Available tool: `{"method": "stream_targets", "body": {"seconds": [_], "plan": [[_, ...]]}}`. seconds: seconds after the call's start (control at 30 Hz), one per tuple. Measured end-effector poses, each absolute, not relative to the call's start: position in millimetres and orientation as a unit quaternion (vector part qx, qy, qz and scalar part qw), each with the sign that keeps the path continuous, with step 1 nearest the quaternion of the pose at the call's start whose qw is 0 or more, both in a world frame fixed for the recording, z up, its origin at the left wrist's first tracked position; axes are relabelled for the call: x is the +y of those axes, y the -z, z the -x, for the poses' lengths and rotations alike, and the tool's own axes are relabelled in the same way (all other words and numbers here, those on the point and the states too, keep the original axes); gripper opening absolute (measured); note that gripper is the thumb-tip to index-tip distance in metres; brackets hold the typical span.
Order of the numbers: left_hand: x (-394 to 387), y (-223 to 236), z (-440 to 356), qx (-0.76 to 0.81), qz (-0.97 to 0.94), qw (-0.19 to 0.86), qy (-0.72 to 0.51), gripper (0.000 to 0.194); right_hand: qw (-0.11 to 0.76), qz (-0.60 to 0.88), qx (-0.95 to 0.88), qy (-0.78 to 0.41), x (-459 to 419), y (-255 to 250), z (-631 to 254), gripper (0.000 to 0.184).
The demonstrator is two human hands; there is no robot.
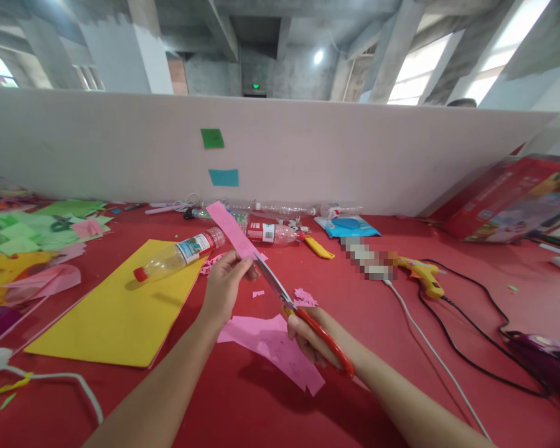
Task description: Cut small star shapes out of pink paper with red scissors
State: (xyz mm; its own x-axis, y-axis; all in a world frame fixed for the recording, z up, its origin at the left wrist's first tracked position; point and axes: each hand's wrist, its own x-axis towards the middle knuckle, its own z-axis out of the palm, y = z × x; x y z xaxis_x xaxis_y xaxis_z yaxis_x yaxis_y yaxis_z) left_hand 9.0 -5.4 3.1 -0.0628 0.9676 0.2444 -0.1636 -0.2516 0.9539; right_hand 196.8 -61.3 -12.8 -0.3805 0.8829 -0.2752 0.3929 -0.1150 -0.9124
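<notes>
Pinching pink strip [231, 229] above table [236, 410] w/ L hand [224, 281], gripping scissors [327, 341] w/ R hand [310, 341] at strip's near end. Poss. risking nicked fingertips [246, 265] b/c of close blades [271, 278], or skewed cut w/ strip unsupported.

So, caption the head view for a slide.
Left hand holding a pink paper strip, right hand holding red-handled metal scissors at its end, over a red tabletop.

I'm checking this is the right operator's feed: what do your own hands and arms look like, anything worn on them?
Both the left hand and the right hand are bare, with no gloves. No sleeve, watch or bracelet shows on either forearm. Some fingers are partly hidden, so I can't rule out a ring.
</notes>
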Motion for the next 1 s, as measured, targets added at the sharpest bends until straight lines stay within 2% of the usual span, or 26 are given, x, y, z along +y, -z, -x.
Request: {"method": "stream_targets", "body": {"seconds": [0.27,0.47,0.77,1.0], "plan": [[-5.2,-2.7,-8.3,0.413,-0.515,0.448,-0.603,0.017,0.228,0.499,-0.636,-0.543,-60.4,15.6,-199.2,0.033],[-3.4,-0.5,-9.4,0.402,-0.482,0.49,-0.605,0.016,0.232,0.485,-0.64,-0.549,-58.6,16.4,-202.3,0.036],[-5.2,-5.6,-6.0,0.43,-0.541,0.424,-0.585,0.017,0.226,0.525,-0.625,-0.532,-60.9,11.4,-199.0,0.04],[-0.6,-2.5,-1.3,0.422,-0.557,0.438,-0.566,0.018,0.219,0.53,-0.628,-0.526,-61.6,6.7,-198.9,0.043]]}}
